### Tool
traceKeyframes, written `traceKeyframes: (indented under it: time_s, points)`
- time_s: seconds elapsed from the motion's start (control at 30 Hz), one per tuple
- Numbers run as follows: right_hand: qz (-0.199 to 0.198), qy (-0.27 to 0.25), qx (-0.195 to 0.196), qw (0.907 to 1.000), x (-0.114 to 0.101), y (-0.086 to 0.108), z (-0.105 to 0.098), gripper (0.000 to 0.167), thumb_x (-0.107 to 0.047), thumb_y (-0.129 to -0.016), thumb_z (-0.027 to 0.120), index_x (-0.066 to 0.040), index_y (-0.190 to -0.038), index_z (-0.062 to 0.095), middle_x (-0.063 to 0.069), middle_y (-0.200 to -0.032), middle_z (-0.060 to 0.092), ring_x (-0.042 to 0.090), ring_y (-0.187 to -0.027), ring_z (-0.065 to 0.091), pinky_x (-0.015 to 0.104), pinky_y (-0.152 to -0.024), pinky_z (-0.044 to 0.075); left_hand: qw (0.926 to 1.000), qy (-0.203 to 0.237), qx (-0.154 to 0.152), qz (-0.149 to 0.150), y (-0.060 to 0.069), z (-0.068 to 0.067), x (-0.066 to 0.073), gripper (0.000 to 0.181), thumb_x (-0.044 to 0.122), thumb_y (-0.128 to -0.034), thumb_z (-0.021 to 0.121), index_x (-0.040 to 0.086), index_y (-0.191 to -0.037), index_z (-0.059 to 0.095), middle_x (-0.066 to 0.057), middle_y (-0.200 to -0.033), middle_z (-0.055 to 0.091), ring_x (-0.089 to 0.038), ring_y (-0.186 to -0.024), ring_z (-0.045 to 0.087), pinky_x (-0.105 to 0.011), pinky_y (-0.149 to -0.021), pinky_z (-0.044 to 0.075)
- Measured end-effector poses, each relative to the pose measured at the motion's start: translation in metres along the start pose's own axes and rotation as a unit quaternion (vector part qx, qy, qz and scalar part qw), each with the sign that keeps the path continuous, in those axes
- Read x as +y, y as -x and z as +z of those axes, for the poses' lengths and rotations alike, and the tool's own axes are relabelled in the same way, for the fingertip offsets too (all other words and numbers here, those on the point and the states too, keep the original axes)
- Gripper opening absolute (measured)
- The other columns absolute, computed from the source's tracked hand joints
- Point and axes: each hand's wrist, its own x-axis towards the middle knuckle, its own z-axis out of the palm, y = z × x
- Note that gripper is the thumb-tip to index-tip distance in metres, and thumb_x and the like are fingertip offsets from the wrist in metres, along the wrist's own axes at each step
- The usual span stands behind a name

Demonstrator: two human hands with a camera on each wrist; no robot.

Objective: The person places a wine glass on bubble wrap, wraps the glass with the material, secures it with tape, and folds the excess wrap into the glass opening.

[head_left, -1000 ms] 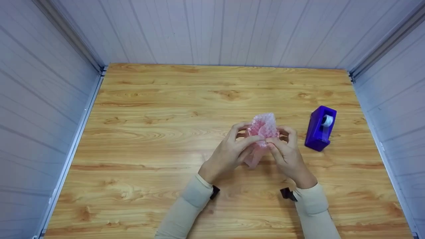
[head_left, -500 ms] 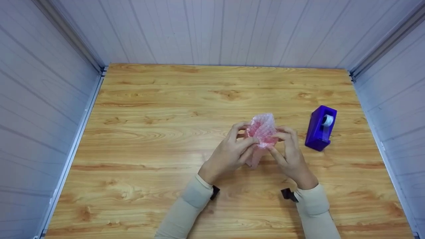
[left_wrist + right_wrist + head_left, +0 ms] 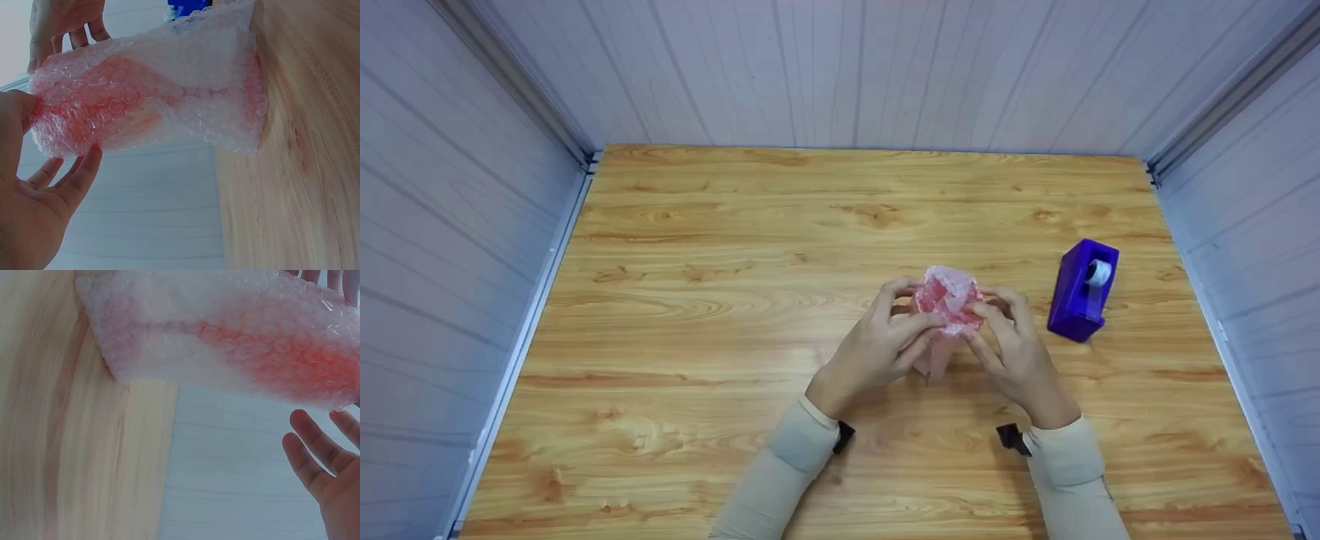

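A pink-red stemmed glass (image 3: pixel 121 84), wrapped in clear bubble wrap (image 3: pixel 219 112), stands upright on the table. Its bowl, thin stem and foot show through the layers. My left hand (image 3: pixel 866 349) grips the wrapped top from the left, thumb at the near edge and fingers round the side. On the other side, my right hand (image 3: pixel 1020 360) holds the wrap's upper edge, with its index finger over the opening and its thumb against the near outside. Some right fingers (image 3: pixel 318 439) stand off the wrap in the right wrist view. Seen from above, the loose wrap at the top is crumpled inward.
A purple tape dispenser (image 3: pixel 1084 292) with a roll of clear tape stands right of the hands. The wood-patterned table (image 3: pixel 697 300) is bounded by pale panel walls (image 3: pixel 825 75) at the back and both sides.
The wrap's peak at the far side has sunk and folded inward, showing the opening. My right index finger has left the near edge and moved over the top. My left hand stays almost still.
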Motion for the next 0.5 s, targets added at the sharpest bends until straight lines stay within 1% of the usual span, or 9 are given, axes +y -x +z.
traceKeyframes:
  time_s: [0.13,0.2,0.3,0.37,0.43,0.5]
  points:
    - [-0.015,0.048,-0.013,0.9986,-0.0011,-0.0015,-0.0025,0.049,-0.043,-0.106,0.046,0.001,-0.114,0.065,0.023,-0.132,0.047,0.032,-0.101,0.056,0.040,-0.083,0.049,0.9999,0.008,0.005,0.008,-0.0002,0.0012,-0.0001,0.020,0.014,-0.1007,0.058,0.008,-0.114,0.072,-0.023,-0.139,0.039,-0.026,-0.131,0.044,-0.027,-0.102,0.045]
    - [-0.024,0.063,-0.020,0.9975,-0.0018,-0.0023,-0.0034,0.049,-0.042,-0.106,0.045,0.003,-0.113,0.065,0.024,-0.131,0.048,0.033,-0.100,0.057,0.043,-0.081,0.052,0.9998,0.013,0.007,0.010,0.0000,0.0019,-0.0001,0.020,0.014,-0.1005,0.059,0.007,-0.115,0.071,-0.023,-0.139,0.039,-0.026,-0.132,0.043,-0.026,-0.102,0.044]
    - [-0.033,0.077,-0.025,0.9961,-0.0030,-0.0026,-0.0045,0.050,-0.040,-0.107,0.045,0.005,-0.112,0.065,0.025,-0.129,0.048,0.035,-0.099,0.058,0.046,-0.078,0.055,0.9999,0.002,0.010,0.003,0.0004,0.0031,0.0000,0.024,0.018,-0.1004,0.061,0.006,-0.120,0.067,-0.021,-0.139,0.040,-0.025,-0.130,0.046,-0.026,-0.103,0.044]
    - [-0.035,0.083,-0.026,0.9956,-0.0034,-0.0027,-0.0051,0.050,-0.039,-0.107,0.044,0.006,-0.112,0.066,0.025,-0.129,0.048,0.035,-0.100,0.058,0.047,-0.078,0.056,0.9999,-0.005,0.013,-0.010,0.0000,0.0032,0.0009,0.032,0.022,-0.1000,0.062,0.003,-0.127,0.060,-0.020,-0.137,0.042,-0.024,-0.128,0.048,-0.028,-0.105,0.043]
    - [-0.037,0.085,-0.026,0.9954,-0.0034,-0.0026,-0.0058,0.050,-0.039,-0.107,0.044,0.006,-0.112,0.066,0.025,-0.129,0.049,0.035,-0.100,0.058,0.048,-0.078,0.056,0.9995,-0.012,0.013,-0.028,-0.0009,0.0031,0.0017,0.046,0.026,-0.0993,0.063,0.001,-0.136,0.051,-0.019,-0.136,0.044,-0.023,-0.124,0.051,-0.027,-0.105,0.042]
    - [-0.039,0.083,-0.025,0.9955,-0.0028,-0.0025,-0.0064,0.050,-0.039,-0.107,0.045,0.006,-0.113,0.066,0.024,-0.129,0.049,0.035,-0.100,0.057,0.047,-0.079,0.055,0.9988,-0.010,0.012,-0.046,-0.0020,0.0020,0.0026,0.060,0.028,-0.0980,0.065,-0.001,-0.145,0.042,-0.018,-0.135,0.045,-0.023,-0.122,0.052,-0.028,-0.106,0.041]
